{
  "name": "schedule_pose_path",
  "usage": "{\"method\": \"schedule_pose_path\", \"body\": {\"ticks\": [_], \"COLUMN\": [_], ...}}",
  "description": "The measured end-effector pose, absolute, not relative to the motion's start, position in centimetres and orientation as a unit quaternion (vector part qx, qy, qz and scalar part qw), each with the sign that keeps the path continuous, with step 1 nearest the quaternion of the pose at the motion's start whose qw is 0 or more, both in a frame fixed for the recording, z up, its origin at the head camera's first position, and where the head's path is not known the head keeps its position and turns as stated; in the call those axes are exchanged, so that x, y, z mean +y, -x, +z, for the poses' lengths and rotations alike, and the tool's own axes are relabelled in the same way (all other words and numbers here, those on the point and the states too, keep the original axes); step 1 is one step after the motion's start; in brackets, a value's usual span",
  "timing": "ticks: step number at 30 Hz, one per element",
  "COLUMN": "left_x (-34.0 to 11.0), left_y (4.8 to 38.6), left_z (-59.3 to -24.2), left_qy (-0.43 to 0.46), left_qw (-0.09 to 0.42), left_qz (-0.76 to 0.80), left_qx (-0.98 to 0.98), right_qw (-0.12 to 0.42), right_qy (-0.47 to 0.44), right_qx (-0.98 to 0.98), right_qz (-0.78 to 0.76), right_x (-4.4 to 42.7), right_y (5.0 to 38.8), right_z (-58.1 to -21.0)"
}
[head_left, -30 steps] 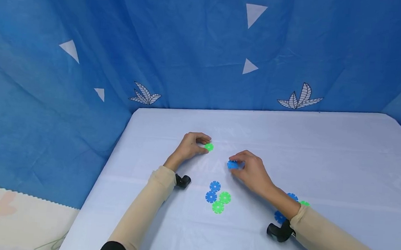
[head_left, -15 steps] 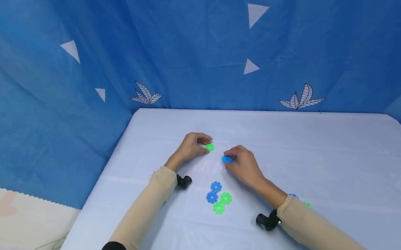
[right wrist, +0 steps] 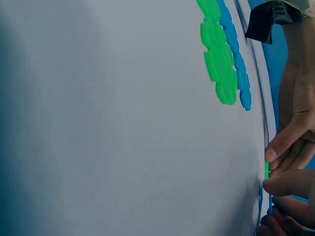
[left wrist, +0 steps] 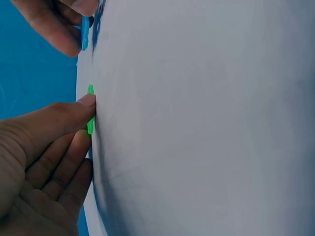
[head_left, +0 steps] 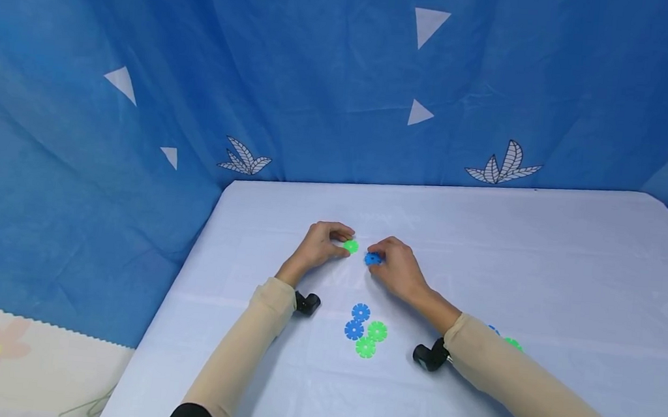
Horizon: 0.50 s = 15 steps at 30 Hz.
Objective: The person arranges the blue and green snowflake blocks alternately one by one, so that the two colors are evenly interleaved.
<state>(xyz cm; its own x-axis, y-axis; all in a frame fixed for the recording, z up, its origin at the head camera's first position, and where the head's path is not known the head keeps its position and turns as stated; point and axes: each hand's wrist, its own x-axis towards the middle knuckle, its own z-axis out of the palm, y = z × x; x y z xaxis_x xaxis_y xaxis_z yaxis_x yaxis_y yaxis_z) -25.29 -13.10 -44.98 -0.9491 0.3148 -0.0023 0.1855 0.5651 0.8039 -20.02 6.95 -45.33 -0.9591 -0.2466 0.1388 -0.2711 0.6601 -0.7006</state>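
Presently, the left hand (head_left: 315,245) pinches a green notched plastic disc (head_left: 351,246), the right hand (head_left: 400,269) a blue one (head_left: 373,259), not yet touching; nearer, four discs (head_left: 372,333) already lie grouped.

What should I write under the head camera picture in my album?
Left hand holds a green disc, right hand a blue disc, beyond four clustered discs on the white table.

The discs (head_left: 365,351) are green or blue, the curtain (head_left: 345,72) triangle-patterned blue.
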Motion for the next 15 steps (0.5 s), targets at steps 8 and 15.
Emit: {"method": "schedule_pose_path", "body": {"ticks": [8, 15], "left_x": [-13.0, -13.1], "left_y": [25.4, 25.4], "left_z": [-44.9, -45.2], "left_qy": [-0.138, -0.135], "left_qw": [0.075, 0.073], "left_qz": [0.435, 0.439], "left_qx": [0.887, 0.886], "right_qw": [0.022, 0.018], "right_qy": [-0.144, -0.137], "right_qx": [-0.916, -0.914], "right_qz": [0.375, 0.381], "right_x": [6.5, 6.0], "right_y": [20.8, 21.3], "right_z": [-45.5, -45.4]}}
